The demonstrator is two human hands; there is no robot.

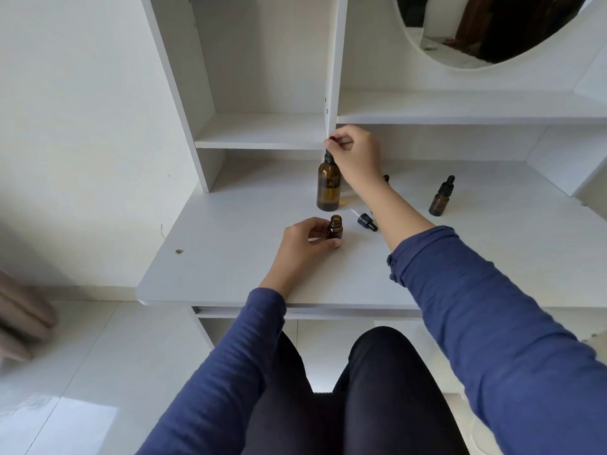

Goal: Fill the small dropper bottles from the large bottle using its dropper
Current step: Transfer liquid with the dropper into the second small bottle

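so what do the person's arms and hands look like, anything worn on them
Both arms wear long dark blue knit sleeves, pushed up short of the wrists. The right sleeve's cuff is bunched. The left hand and right hand are bare: no gloves, rings or watch visible.

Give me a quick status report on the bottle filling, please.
Right hand pinching dropper bulb atop tall amber glass bottle. Left hand steadying open small amber bottle. Its black dropper cap lies beside; nothing blocking.

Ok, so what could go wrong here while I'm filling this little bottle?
The right hand pinches the dropper on the large bottle; lifting it could tip that tall bottle, which nothing steadies. The forearm passes right over the loose dropper cap and might knock it. Drips could miss the narrow mouth of the open small bottle in the left hand.
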